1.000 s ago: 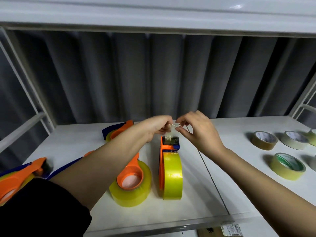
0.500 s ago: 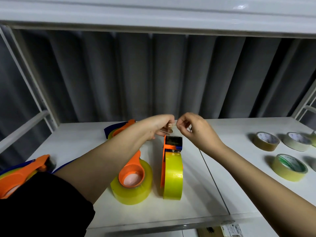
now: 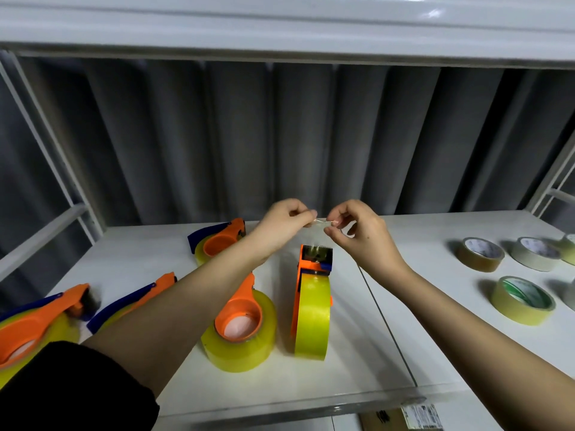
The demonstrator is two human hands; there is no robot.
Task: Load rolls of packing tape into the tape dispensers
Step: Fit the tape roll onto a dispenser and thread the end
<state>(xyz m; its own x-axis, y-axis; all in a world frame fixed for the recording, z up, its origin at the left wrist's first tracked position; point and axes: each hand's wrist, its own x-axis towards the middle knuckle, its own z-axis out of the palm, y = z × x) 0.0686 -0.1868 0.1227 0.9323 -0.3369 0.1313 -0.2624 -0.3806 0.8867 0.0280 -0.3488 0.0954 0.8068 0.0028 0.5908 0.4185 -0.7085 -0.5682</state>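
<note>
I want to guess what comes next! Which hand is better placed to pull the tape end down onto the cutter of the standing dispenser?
Probably the right hand. Both hands pinch the tape end, but the right one hangs almost straight above the standing dispenser, while the left hand sits off to its side.

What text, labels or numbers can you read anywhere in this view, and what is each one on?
Nothing is legible.
White label on the cardboard box below the shelf edge: print too small to read.
Dark marking on that box: blurred, unreadable.
Printing inside the green-cored tape roll and brown tape roll: too blurred to read.
</note>
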